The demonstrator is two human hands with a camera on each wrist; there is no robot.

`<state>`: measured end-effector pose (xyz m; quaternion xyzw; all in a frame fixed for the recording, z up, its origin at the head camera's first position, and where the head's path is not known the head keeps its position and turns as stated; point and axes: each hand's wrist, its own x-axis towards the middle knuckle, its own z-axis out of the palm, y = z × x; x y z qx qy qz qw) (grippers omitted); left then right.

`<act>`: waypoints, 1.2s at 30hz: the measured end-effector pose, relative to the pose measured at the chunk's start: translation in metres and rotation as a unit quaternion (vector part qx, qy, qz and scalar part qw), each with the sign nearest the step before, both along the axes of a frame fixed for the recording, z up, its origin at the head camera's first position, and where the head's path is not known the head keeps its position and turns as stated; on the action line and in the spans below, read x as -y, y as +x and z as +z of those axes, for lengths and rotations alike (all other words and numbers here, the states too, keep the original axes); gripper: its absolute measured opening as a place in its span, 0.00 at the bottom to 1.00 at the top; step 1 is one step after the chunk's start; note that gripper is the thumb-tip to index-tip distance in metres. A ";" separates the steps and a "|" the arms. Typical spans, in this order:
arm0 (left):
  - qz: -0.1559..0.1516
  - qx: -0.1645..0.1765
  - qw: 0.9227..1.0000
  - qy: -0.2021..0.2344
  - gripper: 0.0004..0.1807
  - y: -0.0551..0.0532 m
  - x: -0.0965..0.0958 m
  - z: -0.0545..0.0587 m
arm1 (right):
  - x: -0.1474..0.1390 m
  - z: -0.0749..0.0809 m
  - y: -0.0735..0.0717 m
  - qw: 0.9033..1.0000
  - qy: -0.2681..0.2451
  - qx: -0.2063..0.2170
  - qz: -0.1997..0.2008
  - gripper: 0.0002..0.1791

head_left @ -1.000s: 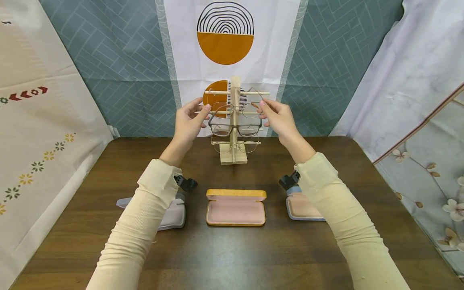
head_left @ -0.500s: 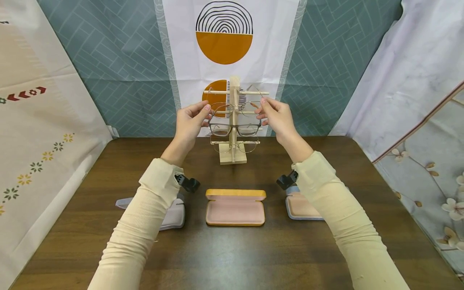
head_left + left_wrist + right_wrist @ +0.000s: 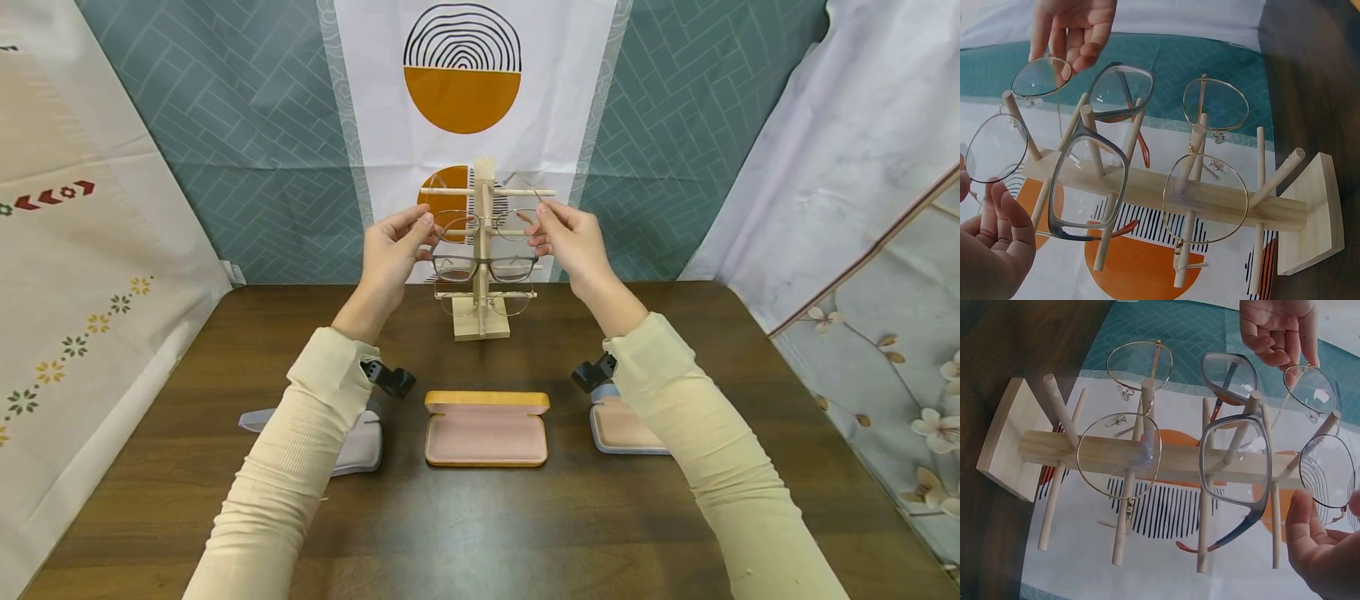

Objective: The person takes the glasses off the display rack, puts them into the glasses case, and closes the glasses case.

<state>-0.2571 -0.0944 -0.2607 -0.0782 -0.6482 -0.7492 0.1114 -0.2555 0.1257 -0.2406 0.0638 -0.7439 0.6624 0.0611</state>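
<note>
Both hands are at the top of a wooden display rack (image 3: pixel 483 177). My left hand (image 3: pixel 392 248) pinches one side of thin wire-rimmed round glasses (image 3: pixel 456 225), and my right hand (image 3: pixel 579 243) pinches the other. In the left wrist view, the bridge of these round glasses (image 3: pixel 997 147) is close to an upper peg (image 3: pixel 1020 125); whether it touches is unclear. Just below hang grey thick-framed glasses (image 3: pixel 476 268), apparently untouched. Gold-rimmed glasses (image 3: pixel 1119 456) hang on a lower pair of pegs.
On the brown table (image 3: pixel 465 533), an open yellow case (image 3: pixel 487 440) with pink lining lies in front of the rack. A greyish case (image 3: pixel 362 446) at left and a blue case (image 3: pixel 628 429) at right are partly hidden by sleeves. Patterned cloths (image 3: pixel 270 167) surround the table.
The round glasses have risen very slightly and their temple tips have shifted. My fingers stay on both sides, the left fingertips a little closer in. Cases and other glasses stay put.
</note>
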 end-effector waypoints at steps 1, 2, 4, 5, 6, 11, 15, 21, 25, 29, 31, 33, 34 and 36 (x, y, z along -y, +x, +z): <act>-0.001 -0.002 1.000 0.001 0.20 0.000 0.000 0.000 | 0.000 0.000 0.001 1.000 -0.006 -0.002 0.001 0.24; -0.002 -0.004 1.000 0.002 0.19 0.001 0.000 0.001 | 0.000 0.001 0.002 1.000 -0.012 -0.003 0.002 0.24; -0.004 -0.008 1.000 0.005 0.19 0.002 0.000 0.002 | -0.001 0.001 0.003 1.000 -0.020 -0.006 0.004 0.24; -0.005 -0.009 1.000 0.006 0.19 0.002 -0.001 0.002 | -0.001 0.002 0.004 1.000 -0.023 -0.009 0.004 0.24; -0.006 -0.010 1.000 0.008 0.19 0.003 -0.001 0.002 | -0.001 0.002 0.004 1.000 -0.024 -0.012 0.004 0.24; -0.007 -0.013 1.000 0.013 0.19 0.005 -0.001 0.004 | -0.001 0.003 0.006 1.000 -0.024 -0.018 0.002 0.24; -0.008 -0.014 1.000 0.014 0.19 0.007 -0.001 0.005 | -0.001 0.004 0.008 0.999 -0.029 -0.016 0.005 0.24; -0.006 -0.024 1.000 0.019 0.19 0.010 0.000 0.007 | -0.001 0.007 0.011 0.999 -0.042 -0.019 0.010 0.24; -0.009 -0.037 0.999 0.035 0.19 0.013 0.000 0.007 | -0.002 0.007 0.014 0.999 -0.046 -0.025 0.012 0.23; -0.014 -0.052 0.997 0.045 0.19 0.018 0.000 0.007 | -0.002 0.007 0.018 0.998 -0.051 -0.038 0.024 0.23; -0.015 -0.055 0.997 0.048 0.18 0.020 0.000 0.007 | -0.002 0.006 0.020 0.997 -0.051 -0.044 0.028 0.23; -0.016 -0.054 0.997 0.056 0.18 0.021 0.000 0.008 | -0.002 0.006 0.021 0.997 -0.050 -0.048 0.031 0.23; -0.016 -0.053 0.997 0.057 0.18 0.022 0.000 0.008 | -0.002 0.006 0.022 0.997 -0.050 -0.050 0.032 0.23; -0.014 -0.051 0.997 0.060 0.18 0.023 0.000 0.009 | -0.003 0.006 0.023 0.997 -0.048 -0.056 0.033 0.23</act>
